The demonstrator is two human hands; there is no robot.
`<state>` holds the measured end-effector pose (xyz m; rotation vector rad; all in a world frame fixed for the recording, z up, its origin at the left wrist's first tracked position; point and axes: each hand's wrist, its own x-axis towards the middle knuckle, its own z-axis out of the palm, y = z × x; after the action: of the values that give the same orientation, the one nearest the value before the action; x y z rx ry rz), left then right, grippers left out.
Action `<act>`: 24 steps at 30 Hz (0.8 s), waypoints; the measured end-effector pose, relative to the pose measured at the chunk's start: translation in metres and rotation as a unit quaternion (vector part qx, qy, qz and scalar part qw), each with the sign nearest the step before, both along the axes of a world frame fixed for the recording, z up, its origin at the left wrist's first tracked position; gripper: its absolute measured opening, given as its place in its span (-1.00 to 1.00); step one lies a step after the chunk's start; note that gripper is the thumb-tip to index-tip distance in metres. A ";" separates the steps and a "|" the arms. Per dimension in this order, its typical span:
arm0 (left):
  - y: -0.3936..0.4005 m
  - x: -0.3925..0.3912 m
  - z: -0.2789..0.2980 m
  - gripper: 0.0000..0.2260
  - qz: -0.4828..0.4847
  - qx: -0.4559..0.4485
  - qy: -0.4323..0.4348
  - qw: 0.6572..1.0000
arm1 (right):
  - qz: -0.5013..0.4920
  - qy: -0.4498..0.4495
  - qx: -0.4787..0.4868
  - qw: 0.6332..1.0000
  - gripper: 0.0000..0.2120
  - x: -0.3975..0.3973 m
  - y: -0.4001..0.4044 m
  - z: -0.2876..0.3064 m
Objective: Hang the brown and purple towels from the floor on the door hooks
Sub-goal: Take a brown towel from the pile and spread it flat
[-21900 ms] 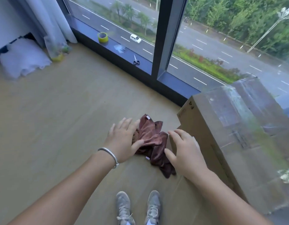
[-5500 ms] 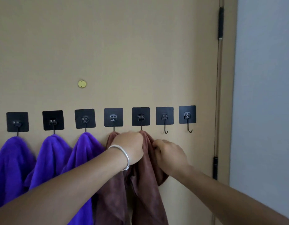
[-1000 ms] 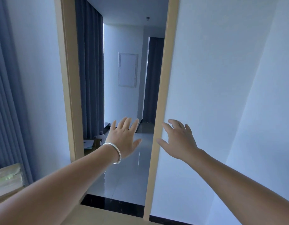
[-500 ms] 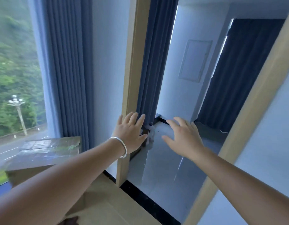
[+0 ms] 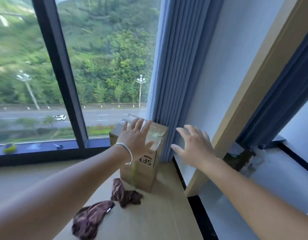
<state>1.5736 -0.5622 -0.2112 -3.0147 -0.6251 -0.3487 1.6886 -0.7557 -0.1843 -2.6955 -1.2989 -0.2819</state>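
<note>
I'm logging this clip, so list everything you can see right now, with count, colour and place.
brown towels: two, dark brown, crumpled on the floor near the box
cardboard box: one, tan, taped top, standing against the curtain
curtain: one, blue, right of the window
window frame: dark, left half of view
tape roll: one, yellow-green, on the sill, far left
scissors: one pair, on the sill
door frame: tan, right
bracelet: one, silver, left wrist
hands: left hand and right hand, both spread, holding nothing

Box top (image 5: 155,134) — behind left hand (image 5: 136,138), sill items (image 5: 9,147) — blurred
</note>
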 end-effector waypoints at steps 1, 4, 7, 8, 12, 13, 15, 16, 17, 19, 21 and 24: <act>0.005 0.001 -0.006 -0.32 0.026 0.000 0.012 1.000 | 0.026 0.007 0.000 1.000 -0.40 0.009 0.010 -0.008; 0.014 0.001 -0.022 -0.33 0.090 -0.028 0.036 0.995 | 0.092 0.035 -0.014 0.995 -0.39 0.030 0.036 -0.032; 0.018 -0.006 -0.041 -0.33 0.153 -0.038 0.052 0.986 | 0.143 0.061 -0.042 0.987 -0.40 0.046 0.058 -0.058; 0.020 -0.010 -0.049 -0.33 0.174 -0.041 0.063 0.982 | 0.161 0.069 -0.050 0.983 -0.40 0.050 0.066 -0.068; 0.028 -0.027 -0.083 -0.33 0.240 -0.070 0.091 0.964 | 0.214 0.092 -0.074 0.970 -0.41 0.058 0.097 -0.101; 0.031 -0.032 -0.093 -0.33 0.255 -0.076 0.100 0.959 | 0.228 0.095 -0.086 0.965 -0.40 0.057 0.106 -0.111; 0.039 -0.042 -0.115 -0.33 0.282 -0.088 0.118 0.948 | 0.254 0.102 -0.109 0.956 -0.40 0.053 0.124 -0.131; 0.043 -0.047 -0.127 -0.33 0.296 -0.099 0.125 0.942 | 0.265 0.107 -0.121 0.951 -0.39 0.050 0.133 -0.141; 0.047 -0.052 -0.137 -0.33 0.308 -0.109 0.132 0.936 | 0.274 0.110 -0.131 0.946 -0.39 0.047 0.141 -0.150; 0.059 -0.063 -0.162 -0.33 0.331 -0.133 0.144 0.923 | 0.289 0.118 -0.153 0.938 -0.39 0.040 0.163 -0.173; 0.073 -0.074 -0.188 -0.33 0.349 -0.159 0.148 0.912 | 0.299 0.126 -0.175 0.929 -0.39 0.032 0.185 -0.198; 0.094 -0.089 -0.229 -0.33 0.373 -0.196 0.155 0.894 | 0.319 0.134 -0.207 0.915 -0.40 0.020 0.218 -0.237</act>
<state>1.4848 -0.4684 -0.4398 -2.7364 -1.8827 0.3282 1.7081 -0.5382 -0.4217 -2.2771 -2.2182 0.4668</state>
